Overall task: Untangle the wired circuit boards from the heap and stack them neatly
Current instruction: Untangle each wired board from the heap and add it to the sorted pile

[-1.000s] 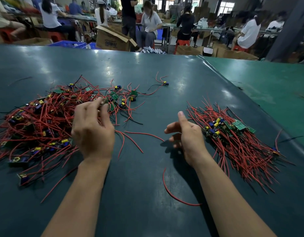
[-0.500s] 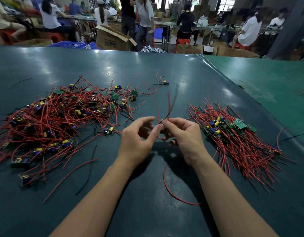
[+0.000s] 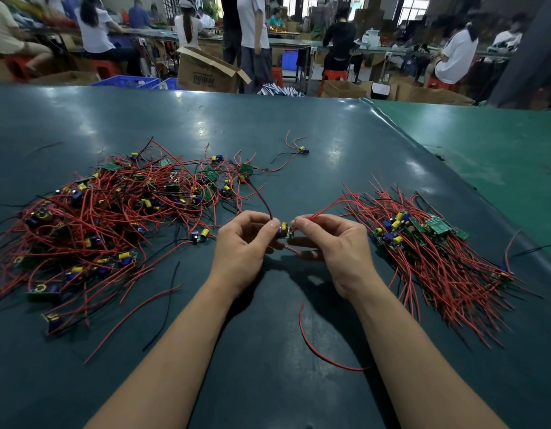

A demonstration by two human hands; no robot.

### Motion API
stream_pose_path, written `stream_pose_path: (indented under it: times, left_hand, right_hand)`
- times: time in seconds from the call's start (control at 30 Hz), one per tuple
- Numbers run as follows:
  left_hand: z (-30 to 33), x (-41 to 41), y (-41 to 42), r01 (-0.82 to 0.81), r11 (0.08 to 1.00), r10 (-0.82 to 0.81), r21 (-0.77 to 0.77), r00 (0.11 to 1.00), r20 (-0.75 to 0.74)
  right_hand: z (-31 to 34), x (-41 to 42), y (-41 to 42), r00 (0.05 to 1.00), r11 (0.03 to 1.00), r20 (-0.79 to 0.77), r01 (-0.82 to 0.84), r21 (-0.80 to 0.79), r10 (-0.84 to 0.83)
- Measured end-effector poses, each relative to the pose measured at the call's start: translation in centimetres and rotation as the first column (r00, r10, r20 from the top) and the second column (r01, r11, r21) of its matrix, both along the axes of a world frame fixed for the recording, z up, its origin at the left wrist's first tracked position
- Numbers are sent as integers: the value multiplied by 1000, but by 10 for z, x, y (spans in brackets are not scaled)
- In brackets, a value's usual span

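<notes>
A tangled heap of small circuit boards with red and black wires [image 3: 113, 218] covers the left of the dark green table [image 3: 268, 134]. On the right lies the sorted stack of boards [image 3: 423, 239], its red wires fanned toward me. Between them, at the table's middle, both hands hold one small circuit board [image 3: 284, 230] above the table. My left hand [image 3: 243, 246] pinches its left end, where red and black wires arc up and back toward the heap. My right hand [image 3: 333, 243] pinches its right end, from which red wires run toward the stack.
A loose red wire [image 3: 317, 345] curls on the table between my forearms. A single wired board [image 3: 302, 150] lies apart at the back, another [image 3: 200, 235] just left of my left hand. A lighter green table [image 3: 485, 144] adjoins at right. People sit at benches behind.
My left hand pulled one board out of the heap and brought it to the middle. Both hands now grip it, with its wires spread left and right instead of standing upright.
</notes>
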State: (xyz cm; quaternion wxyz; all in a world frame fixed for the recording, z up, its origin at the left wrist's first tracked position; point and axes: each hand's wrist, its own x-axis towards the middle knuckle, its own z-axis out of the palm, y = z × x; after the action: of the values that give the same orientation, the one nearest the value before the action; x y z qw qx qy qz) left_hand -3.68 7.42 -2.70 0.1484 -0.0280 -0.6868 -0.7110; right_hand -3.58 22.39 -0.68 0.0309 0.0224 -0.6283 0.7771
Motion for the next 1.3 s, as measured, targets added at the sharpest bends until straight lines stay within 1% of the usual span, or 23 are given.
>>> stream_pose_path:
  times: [0.1,0.17,0.23,0.3,0.33,0.43,0.5,0.6,0.67,0.73,0.83,0.9,1.03,1.1,1.13,1.2,1.27,1.3]
  left_hand:
    - [1,0,1,-20,993,19,113,1000,8]
    - [3,0,1,-24,989,25,144,1000,-9]
    - [4,1,1,21,987,-22,158,1000,4]
    - [6,4,1,109,979,-117,173,992,41]
    - [6,4,2,139,979,-147,147,988,49]
    - [4,3,2,112,993,-111,-25,993,40]
    - [4,4,1,113,993,-111,-43,993,39]
    - [4,4,0,130,991,-129,-20,991,43]
    - [5,5,0,128,991,-130,29,990,46]
    - [5,5,-1,132,987,-137,90,989,54]
    - [6,5,-2,160,982,-166,101,984,58]
    - [6,5,-3,172,981,-178,95,982,59]
    - [6,5,-4,169,980,-176,102,983,60]
    - [6,4,-4,137,981,-146,139,988,57]
    - [6,4,-4,115,980,-126,161,990,59]
    - [6,4,-4,94,982,-105,162,992,62]
    - [5,5,-4,108,991,-113,78,992,64]
    - [5,6,-3,119,993,-120,15,991,65]
  right_hand:
    - [0,-1,-2,999,998,20,47,-43,-47]
    - [1,-2,-2,996,993,49,79,-88,-74]
    - [1,-2,-1,995,990,43,92,-104,-88]
    - [2,-1,-1,998,992,10,69,-110,-69]
    - [1,0,-2,999,993,-1,43,-112,-43]
    - [-1,2,-6,1000,999,13,-11,-46,12]
    - [-2,2,-7,999,1000,53,7,-18,-6]
    - [-1,0,-6,995,1000,94,21,-21,-19]
    - [1,-3,-2,993,996,87,84,-27,-82]
    - [3,-7,5,979,980,94,187,-74,-180]
    - [5,-11,20,944,931,128,324,-169,-305]
    - [5,-13,27,928,910,144,367,-195,-343]
    - [4,-14,25,918,886,184,390,-252,-352]
    - [5,-13,24,930,896,201,353,-268,-307]
    - [5,-12,23,943,917,214,307,-254,-256]
    - [4,-7,17,962,971,250,154,-181,-106]
    - [3,-3,7,961,995,275,-6,-98,33]
    - [2,-1,2,958,995,276,-46,-93,71]
